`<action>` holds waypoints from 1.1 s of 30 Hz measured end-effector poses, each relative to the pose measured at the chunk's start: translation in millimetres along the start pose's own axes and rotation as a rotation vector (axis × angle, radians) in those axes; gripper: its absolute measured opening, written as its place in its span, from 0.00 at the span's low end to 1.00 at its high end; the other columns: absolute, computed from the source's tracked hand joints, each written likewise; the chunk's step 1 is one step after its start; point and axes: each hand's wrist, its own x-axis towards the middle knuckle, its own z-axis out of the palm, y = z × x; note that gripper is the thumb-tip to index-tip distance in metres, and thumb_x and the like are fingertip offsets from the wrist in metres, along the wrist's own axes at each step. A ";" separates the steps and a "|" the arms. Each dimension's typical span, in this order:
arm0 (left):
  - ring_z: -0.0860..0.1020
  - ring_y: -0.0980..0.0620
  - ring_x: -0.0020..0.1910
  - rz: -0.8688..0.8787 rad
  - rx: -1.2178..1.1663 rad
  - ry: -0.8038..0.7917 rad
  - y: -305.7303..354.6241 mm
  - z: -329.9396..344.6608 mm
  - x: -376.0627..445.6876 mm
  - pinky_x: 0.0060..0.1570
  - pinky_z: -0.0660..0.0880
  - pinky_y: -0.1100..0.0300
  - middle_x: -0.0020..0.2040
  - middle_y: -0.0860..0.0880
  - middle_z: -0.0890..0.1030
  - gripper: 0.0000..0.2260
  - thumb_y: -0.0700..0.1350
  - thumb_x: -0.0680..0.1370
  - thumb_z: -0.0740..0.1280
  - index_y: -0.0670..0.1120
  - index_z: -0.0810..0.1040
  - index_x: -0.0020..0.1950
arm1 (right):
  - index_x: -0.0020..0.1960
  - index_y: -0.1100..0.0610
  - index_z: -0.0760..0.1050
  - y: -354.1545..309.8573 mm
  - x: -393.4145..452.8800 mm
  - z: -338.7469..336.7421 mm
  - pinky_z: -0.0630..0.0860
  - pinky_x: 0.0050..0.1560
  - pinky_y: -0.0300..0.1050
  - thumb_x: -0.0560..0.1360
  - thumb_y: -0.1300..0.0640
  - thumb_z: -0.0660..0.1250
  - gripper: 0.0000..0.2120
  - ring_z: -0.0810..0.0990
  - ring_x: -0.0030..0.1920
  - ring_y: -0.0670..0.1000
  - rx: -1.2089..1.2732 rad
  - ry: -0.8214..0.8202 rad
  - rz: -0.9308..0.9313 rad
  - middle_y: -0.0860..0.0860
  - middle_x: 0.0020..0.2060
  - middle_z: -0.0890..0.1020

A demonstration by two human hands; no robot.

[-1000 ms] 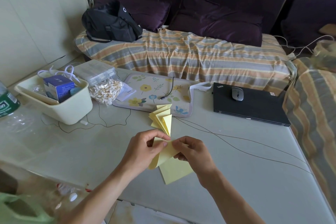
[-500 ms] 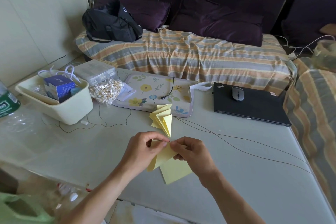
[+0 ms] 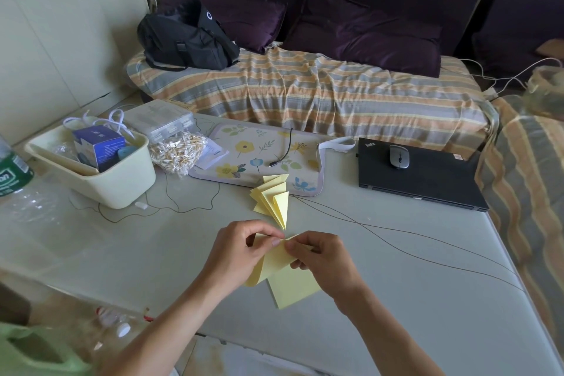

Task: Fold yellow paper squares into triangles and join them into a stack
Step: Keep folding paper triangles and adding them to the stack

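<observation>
The left hand (image 3: pixel 241 249) and the right hand (image 3: pixel 323 256) pinch one pale yellow paper (image 3: pixel 274 259), bent over, above flat yellow sheets (image 3: pixel 294 287) on the tabletop (image 3: pixel 427 299). The stack of folded triangles (image 3: pixel 273 200) stands just behind.

matt yellow paper sheet (image 3: pixel 276 262) in my fingers, glossy pale table (image 3: pixel 396 299), smooth cream plastic tub (image 3: pixel 122 183), matt black laptop (image 3: pixel 427 180), striped cloth cover (image 3: pixel 305 91)

Upper left: black bag (image 3: pixel 186 40) on striped sofa cover (image 3: pixel 320 94). Left: cream tub (image 3: pixel 100 183) holding a blue box (image 3: pixel 99 146). Right: closed black laptop (image 3: pixel 427 180) bearing a grey mouse (image 3: pixel 399 156).
</observation>
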 end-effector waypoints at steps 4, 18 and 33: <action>0.67 0.57 0.29 -0.002 0.007 -0.021 -1.4 -0.3 0.3 0.31 0.63 0.65 0.28 0.55 0.76 0.04 0.50 0.77 0.74 0.59 0.86 0.44 | 0.43 0.54 0.85 0.4 -0.1 0.0 0.73 0.40 0.40 0.78 0.55 0.71 0.06 0.77 0.34 0.45 0.001 0.002 0.004 0.51 0.32 0.83; 0.81 0.63 0.41 -0.107 -0.012 -0.019 0.3 -0.7 0.2 0.38 0.70 0.73 0.42 0.60 0.85 0.05 0.45 0.76 0.74 0.55 0.86 0.44 | 0.45 0.60 0.83 1.9 2.6 -2.0 0.75 0.40 0.38 0.77 0.61 0.71 0.04 0.79 0.34 0.47 0.127 0.055 0.056 0.51 0.32 0.83; 0.82 0.60 0.41 -0.164 -0.026 -0.033 -1.1 1.5 0.6 0.40 0.74 0.68 0.40 0.55 0.86 0.03 0.47 0.76 0.75 0.53 0.86 0.43 | 0.47 0.61 0.83 2.7 2.8 -4.3 0.77 0.46 0.44 0.78 0.60 0.71 0.04 0.81 0.38 0.50 0.250 0.044 0.086 0.54 0.36 0.83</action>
